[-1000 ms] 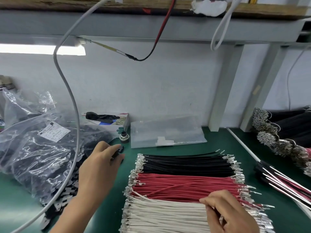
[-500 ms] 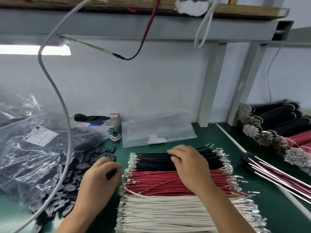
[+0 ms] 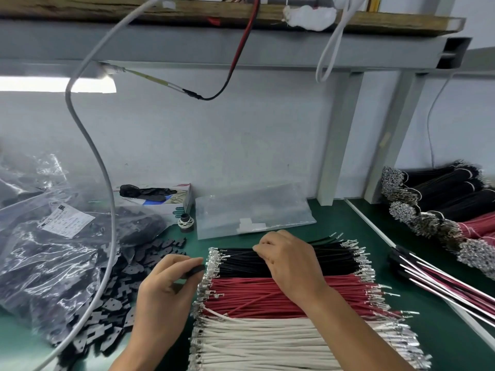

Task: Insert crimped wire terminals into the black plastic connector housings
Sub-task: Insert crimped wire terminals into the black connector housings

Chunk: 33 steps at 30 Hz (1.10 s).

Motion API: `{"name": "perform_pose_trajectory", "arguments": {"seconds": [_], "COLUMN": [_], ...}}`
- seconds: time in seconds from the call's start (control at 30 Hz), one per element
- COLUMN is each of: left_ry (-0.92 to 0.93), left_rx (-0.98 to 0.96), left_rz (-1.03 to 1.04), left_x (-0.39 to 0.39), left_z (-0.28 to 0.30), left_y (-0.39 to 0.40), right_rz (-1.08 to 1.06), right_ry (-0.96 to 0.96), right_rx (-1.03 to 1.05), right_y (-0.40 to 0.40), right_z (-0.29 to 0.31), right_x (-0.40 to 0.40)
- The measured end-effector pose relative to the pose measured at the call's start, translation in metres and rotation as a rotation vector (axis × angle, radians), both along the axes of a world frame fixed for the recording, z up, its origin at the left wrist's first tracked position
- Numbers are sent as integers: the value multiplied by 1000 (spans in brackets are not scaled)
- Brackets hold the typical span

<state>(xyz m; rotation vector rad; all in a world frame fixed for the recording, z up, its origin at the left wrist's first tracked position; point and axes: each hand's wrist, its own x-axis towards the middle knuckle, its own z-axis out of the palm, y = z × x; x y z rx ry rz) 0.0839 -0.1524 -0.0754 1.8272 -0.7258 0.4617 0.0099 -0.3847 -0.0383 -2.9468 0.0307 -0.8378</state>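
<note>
Left hand pinches a black housing; right hand seemingly pinches one black wire from the bundle.

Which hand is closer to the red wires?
Right. The right hand reaches across the red wires, forearm above them; the left hand, pinching a black housing, is beside their left ends.

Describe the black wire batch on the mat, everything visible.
The black wires lie flat in a tidy side-by-side row on the green mat, farthest from the person, touching the red wires. Each is thin, dark-insulated, with silvery metal terminals at both ends. The right hand rests over the row and pinches one wire, lifting it slightly; a couple of ends stick up at the back right.
</note>
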Motion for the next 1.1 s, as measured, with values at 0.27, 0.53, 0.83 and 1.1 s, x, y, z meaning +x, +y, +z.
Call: {"name": "perform_pose_trajectory", "arguments": {"seconds": [0.27,0.53,0.83,1.1], "left_ry": [89,56,84,257], "left_rx": [-108,-114,-53,-132], "left_rz": [-75,-147,-145,-282], "left_x": [-3,-13,-19,-21], "left_z": [2,11,11,14], "left_y": [-2,-3,-9,-8], "right_rz": [-12,-13,116,188], "right_ry": [-434,-717,-466,-200], "right_rx": [-53,-79,-3,53], "right_y": [-7,1,8,12], "right_z": [-2,11,9,3], "right_x": [-49,-63,-61,-58]}}
